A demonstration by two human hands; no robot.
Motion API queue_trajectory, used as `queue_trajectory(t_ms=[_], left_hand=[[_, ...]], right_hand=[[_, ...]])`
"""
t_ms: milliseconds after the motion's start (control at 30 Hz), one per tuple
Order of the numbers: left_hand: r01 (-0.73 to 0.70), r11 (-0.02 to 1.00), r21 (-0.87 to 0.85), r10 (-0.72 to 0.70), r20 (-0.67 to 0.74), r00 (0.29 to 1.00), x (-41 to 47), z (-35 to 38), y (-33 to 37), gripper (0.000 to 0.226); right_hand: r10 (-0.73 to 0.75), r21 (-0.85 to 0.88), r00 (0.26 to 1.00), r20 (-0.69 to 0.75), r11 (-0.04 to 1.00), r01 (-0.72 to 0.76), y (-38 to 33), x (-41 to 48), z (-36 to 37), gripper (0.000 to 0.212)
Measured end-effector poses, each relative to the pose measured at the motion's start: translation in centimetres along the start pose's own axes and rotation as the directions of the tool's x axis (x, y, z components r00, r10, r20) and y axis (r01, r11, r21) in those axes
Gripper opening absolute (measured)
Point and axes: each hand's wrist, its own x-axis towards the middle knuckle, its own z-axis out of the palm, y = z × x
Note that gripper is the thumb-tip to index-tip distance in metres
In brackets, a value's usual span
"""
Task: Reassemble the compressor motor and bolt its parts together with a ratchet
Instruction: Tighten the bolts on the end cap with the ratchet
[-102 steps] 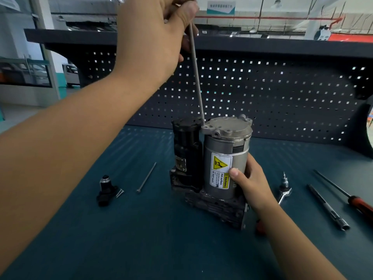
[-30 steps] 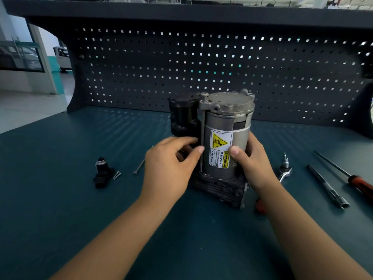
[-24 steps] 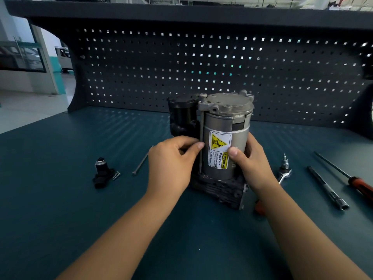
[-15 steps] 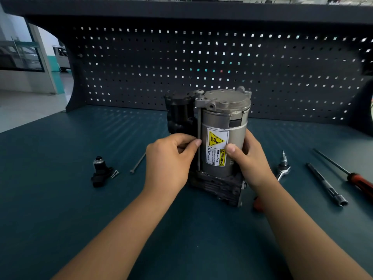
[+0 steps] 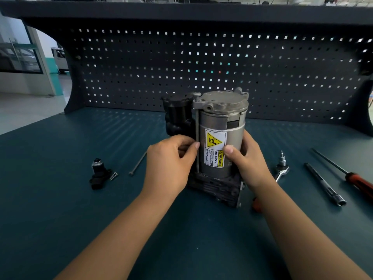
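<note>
The compressor motor [image 5: 220,126], a silver cylinder with a yellow warning label and a grey end cap, stands upright on its black base at the bench's middle. A long bolt [image 5: 197,126] runs down its left side, head standing just above the cap's ear. My left hand [image 5: 169,164] pinches this bolt's shaft between thumb and fingers. My right hand [image 5: 245,158] grips the cylinder's right side, thumb on the label. A second long bolt [image 5: 138,163] lies on the bench to the left. The ratchet [image 5: 281,167] lies right of the motor, partly behind my right wrist.
A small black part [image 5: 99,174] with loose screws [image 5: 114,175] lies at left. An extension bar [image 5: 325,183] and a red-handled screwdriver [image 5: 351,175] lie at right. An orange handle [image 5: 256,205] shows under my right forearm. A dark pegboard [image 5: 201,67] closes the back.
My left hand lowered the long bolt through the cap's ear, then came down to pinch its shaft beside the motor. My right hand kept its grip on the cylinder.
</note>
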Motion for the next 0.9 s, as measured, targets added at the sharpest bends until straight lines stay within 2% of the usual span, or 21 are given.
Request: queue_trajectory(t_ms=[133, 200, 267, 333, 367, 467, 600, 900], left_hand=[[-0.006, 1.000, 0.026, 0.005, 0.037, 0.999, 0.0, -0.1, 0.1, 0.009], [-0.016, 0.999, 0.052, 0.015, 0.018, 1.000, 0.2, -0.7, 0.6, 0.012], [-0.104, 0.992, 0.070, 0.111, -0.110, 0.988, 1.0, -1.9, 1.6, 0.016], [-0.203, 0.978, 0.056, 0.210, -0.226, 0.951, 2.4, -3.1, 3.0, 0.011], [-0.217, 0.976, 0.014, 0.214, -0.235, 0.948, 3.3, -3.7, 3.6, 0.008], [-0.112, 0.984, -0.140, 0.098, -0.104, 0.990, 5.9, -4.3, 4.9, 0.008], [-0.025, 0.987, -0.159, 0.033, 0.049, 0.998, 7.2, -3.5, 4.9, 0.008], [-0.061, 0.987, -0.147, 0.071, 0.065, 0.995, 7.0, -3.8, 4.7, 0.010]], right_hand=[[0.001, -0.005, 1.000, -0.002, 1.000, -0.001, -0.1, 0.1, 0.0, 0.051], [-0.005, -0.001, 1.000, 0.000, 1.000, 0.005, -0.2, 0.1, 0.0, 0.059], [0.004, -0.001, 1.000, 0.002, 1.000, -0.004, -0.2, 0.1, 0.0, 0.068], [0.009, -0.008, 1.000, 0.003, 1.000, -0.009, -0.1, 0.0, -0.1, 0.060], [0.008, -0.007, 1.000, 0.009, 1.000, -0.008, -0.1, 0.0, -0.1, 0.055], [0.010, -0.010, 1.000, 0.011, 1.000, -0.010, 0.1, 0.0, -0.2, 0.051], [0.009, -0.002, 1.000, 0.014, 1.000, -0.009, 0.1, 0.0, -0.2, 0.052], [0.006, -0.005, 1.000, 0.017, 1.000, -0.006, 0.1, 0.0, -0.2, 0.049]])
